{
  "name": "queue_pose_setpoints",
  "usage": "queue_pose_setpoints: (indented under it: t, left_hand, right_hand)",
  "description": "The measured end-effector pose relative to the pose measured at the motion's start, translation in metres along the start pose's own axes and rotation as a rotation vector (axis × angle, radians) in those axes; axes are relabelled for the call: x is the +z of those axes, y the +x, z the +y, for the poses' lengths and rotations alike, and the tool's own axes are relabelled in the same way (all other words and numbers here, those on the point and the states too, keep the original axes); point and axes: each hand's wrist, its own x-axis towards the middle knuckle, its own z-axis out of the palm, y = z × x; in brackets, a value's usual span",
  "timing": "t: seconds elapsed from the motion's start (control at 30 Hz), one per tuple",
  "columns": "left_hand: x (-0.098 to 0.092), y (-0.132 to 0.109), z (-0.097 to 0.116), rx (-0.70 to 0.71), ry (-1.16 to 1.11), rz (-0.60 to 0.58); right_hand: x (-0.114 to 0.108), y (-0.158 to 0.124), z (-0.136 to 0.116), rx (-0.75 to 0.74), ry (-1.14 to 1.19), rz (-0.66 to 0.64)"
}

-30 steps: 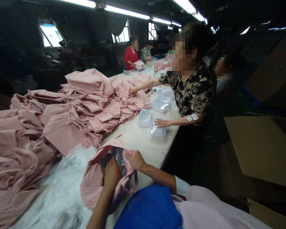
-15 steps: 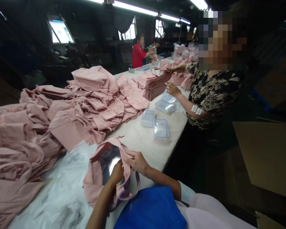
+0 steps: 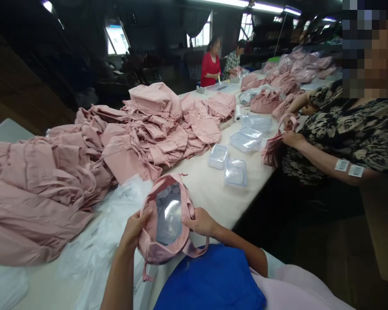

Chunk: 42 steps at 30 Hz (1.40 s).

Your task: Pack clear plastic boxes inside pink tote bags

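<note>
A pink cloth bag [image 3: 155,252] lies open at the table's near edge with a clear plastic box [image 3: 169,215] showing inside its mouth. My left hand [image 3: 134,230] grips the bag's left rim, fingers curled over the fabric. My right hand [image 3: 202,223] pinches the right rim beside a pink strap. Both hands hold the mouth spread apart.
A large heap of pink bags [image 3: 84,150] covers the table's left side. Clear plastic boxes [image 3: 235,172] sit mid-table. White plastic sheeting [image 3: 100,232] lies under my hands. A person in a patterned top [image 3: 342,129] holds a pink bag at the right; two more people [image 3: 210,66] stand far back.
My left hand has come out of the bag and now grips its left rim. The bag's mouth is wider. The person at the right has pulled a pink bag toward themselves.
</note>
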Motion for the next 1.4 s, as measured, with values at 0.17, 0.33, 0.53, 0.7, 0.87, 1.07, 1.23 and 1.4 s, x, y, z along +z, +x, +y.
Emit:
queue_pose_setpoints:
  t: [0.17,0.33,0.53,0.7,0.87,1.07,1.23,1.4]
  left_hand:
    - [0.039,-0.040,0.011,0.079,-0.294,-0.019]
    - [0.067,-0.072,0.009,0.334,0.120,0.191]
    - [0.079,-0.085,-0.003,0.521,0.255,-0.059]
    - [0.079,-0.090,0.003,0.560,0.292,-0.147]
    - [0.076,-0.092,0.005,0.581,0.293,-0.159]
    - [0.074,-0.090,0.005,0.551,0.268,-0.198]
    - [0.057,-0.078,-0.006,0.451,0.491,-0.142]
    - [-0.008,-0.082,-0.011,0.366,0.716,0.004]
  right_hand:
    - [-0.005,-0.005,0.016,0.011,0.256,-0.055]
    - [0.002,-0.014,0.022,-0.025,0.491,-0.037]
    - [0.021,-0.018,0.022,-0.067,0.648,0.006]
    - [0.027,-0.022,0.029,-0.004,0.752,0.066]
    - [0.029,-0.025,0.027,-0.002,0.820,0.081]
    - [0.030,-0.025,0.022,-0.032,0.790,0.072]
    - [-0.001,-0.020,0.016,-0.057,0.736,-0.143]
    - [-0.059,-0.038,0.000,-0.072,0.856,-0.028]
